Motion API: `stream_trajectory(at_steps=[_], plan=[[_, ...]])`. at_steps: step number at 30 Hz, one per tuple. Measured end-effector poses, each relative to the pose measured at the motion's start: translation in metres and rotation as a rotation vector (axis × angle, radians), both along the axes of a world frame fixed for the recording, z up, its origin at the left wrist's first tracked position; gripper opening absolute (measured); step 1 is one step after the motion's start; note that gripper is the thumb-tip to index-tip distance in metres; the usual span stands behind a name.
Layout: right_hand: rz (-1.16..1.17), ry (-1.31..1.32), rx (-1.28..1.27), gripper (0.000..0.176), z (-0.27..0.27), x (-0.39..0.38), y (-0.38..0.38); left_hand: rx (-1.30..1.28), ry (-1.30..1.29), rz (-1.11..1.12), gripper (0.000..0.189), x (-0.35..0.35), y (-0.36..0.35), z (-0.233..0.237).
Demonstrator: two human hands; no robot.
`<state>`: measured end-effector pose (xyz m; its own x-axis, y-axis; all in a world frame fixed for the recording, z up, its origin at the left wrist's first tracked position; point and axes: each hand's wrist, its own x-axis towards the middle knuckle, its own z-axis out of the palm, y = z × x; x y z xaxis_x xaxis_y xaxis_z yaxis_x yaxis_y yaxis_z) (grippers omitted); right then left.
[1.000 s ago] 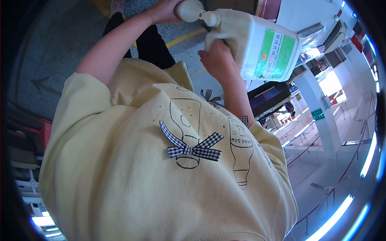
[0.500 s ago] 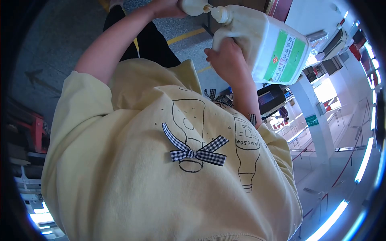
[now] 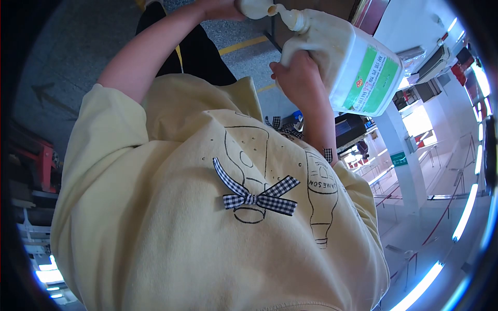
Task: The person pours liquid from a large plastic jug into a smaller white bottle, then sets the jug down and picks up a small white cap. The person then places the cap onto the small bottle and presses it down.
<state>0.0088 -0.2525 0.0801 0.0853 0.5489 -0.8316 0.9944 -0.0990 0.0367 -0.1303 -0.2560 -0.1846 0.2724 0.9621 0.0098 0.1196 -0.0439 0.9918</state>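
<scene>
My right hand (image 3: 300, 75) is wrapped round the handle of a large white plastic jug (image 3: 337, 39) with a green and white label. The jug is tipped on its side, its neck pointing left. My left hand (image 3: 223, 9), partly cut off by the top edge, grips a smaller pale container (image 3: 254, 7). That container's opening faces the jug's mouth (image 3: 295, 19), and a pale strip bridges the small gap between them. Most of the smaller container lies outside the frame.
Grey floor with a yellow line (image 3: 243, 45) lies beyond my legs (image 3: 202, 57). A brown and red-edged surface (image 3: 358, 15) stands behind the jug. A red metal frame (image 3: 45, 165) is at the left. A white pillar (image 3: 402, 140) and ceiling lights show at right.
The jug and both hands have shifted slightly right and down in view, along with the surroundings. The pale strip between the two mouths looks longer now. Both grips stay the same.
</scene>
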Motion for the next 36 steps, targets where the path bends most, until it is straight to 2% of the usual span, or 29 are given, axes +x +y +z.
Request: stream_trajectory(at_steps=[13,18,36], plan=[[-0.027,0.026,-0.019,0.035,0.0,-0.001,0.001,0.001,0.028,0.052,0.075,0.005,0.014,-0.002],[-0.028,0.048,0.003,0.035,0.001,-0.002,0.0,-0.085,0.021,0.054,0.075,0.0,0.015,0.002],[-0.042,0.022,0.002,0.036,0.0,-0.005,0.001,-0.022,0.025,0.038,0.078,-0.004,0.012,0.012]])
